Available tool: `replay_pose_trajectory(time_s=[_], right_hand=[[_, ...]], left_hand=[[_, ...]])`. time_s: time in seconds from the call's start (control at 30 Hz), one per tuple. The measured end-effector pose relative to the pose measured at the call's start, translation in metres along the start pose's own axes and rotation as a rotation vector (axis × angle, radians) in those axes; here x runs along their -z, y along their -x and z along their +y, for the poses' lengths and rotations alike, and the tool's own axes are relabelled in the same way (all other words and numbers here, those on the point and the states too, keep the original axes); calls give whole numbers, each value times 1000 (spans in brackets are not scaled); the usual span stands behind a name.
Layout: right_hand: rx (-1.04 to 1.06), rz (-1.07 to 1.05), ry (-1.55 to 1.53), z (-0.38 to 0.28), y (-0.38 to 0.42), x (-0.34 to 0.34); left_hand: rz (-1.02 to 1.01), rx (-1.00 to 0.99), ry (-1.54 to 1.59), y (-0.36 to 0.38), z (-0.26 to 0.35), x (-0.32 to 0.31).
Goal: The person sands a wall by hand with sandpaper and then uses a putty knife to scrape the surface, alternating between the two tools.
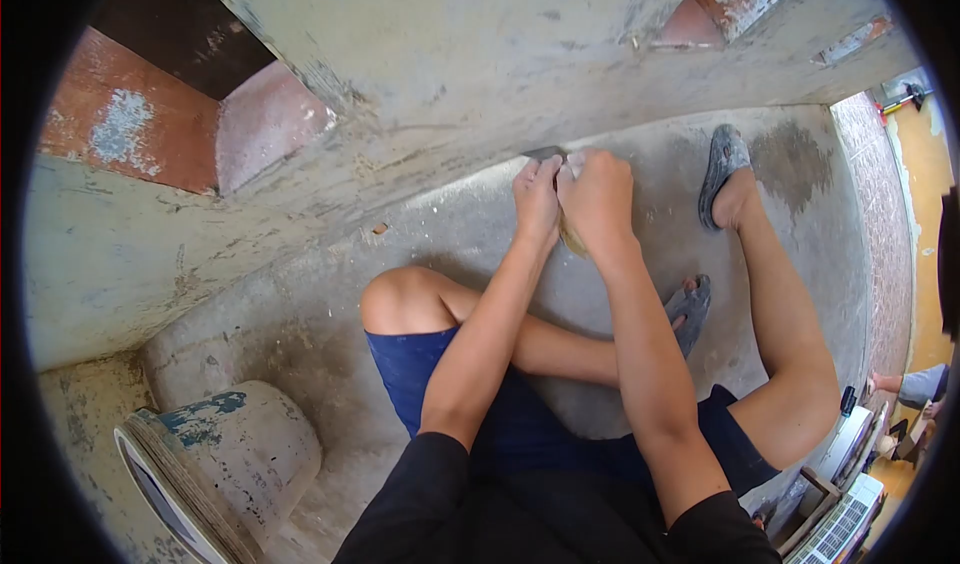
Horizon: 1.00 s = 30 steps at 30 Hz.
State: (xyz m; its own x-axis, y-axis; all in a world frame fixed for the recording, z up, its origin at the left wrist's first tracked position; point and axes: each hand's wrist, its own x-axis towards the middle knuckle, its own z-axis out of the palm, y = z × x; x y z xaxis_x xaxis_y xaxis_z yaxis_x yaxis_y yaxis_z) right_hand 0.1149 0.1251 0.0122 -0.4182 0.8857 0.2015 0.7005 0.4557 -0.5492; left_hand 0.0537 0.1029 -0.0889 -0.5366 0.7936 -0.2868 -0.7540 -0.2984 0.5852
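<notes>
Both hands are together in front of me, low against the base of the worn, pale wall (450, 84). My left hand (538, 196) has its fingers bent round a dark, flat blade-like tool (545, 152), whose end touches the wall's foot. My right hand (597, 194) is closed right beside it, knuckles up; what it grips is mostly hidden. Below and between the hands a yellowish piece (572, 239) shows, partly covered by the right hand. Grey dust coats the fingertips.
A paint-stained bucket (250, 454) lies tilted at the lower left. On the concrete floor (400, 234) is a small brown chip (380, 229). My sandalled feet are at the right. Openings pierce the wall. Another person's arm (905, 384) and a white slatted unit (845, 524) show far right.
</notes>
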Motion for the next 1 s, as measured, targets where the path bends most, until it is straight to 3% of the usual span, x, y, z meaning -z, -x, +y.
replay_pose_trajectory(time_s=[0.3,0.4,0.7,1.0], right_hand=[[45,27,26,-10,-3,1],[45,21,55,-1,5,-10],[66,43,53,-15,7,3],[18,-50,33,-12,-2,-3]], left_hand=[[51,-21,11,11,20,-15],[27,-26,-45,-9,-9,18],[37,-8,43,0,16,-7],[72,-64,5,12,10,-4]])
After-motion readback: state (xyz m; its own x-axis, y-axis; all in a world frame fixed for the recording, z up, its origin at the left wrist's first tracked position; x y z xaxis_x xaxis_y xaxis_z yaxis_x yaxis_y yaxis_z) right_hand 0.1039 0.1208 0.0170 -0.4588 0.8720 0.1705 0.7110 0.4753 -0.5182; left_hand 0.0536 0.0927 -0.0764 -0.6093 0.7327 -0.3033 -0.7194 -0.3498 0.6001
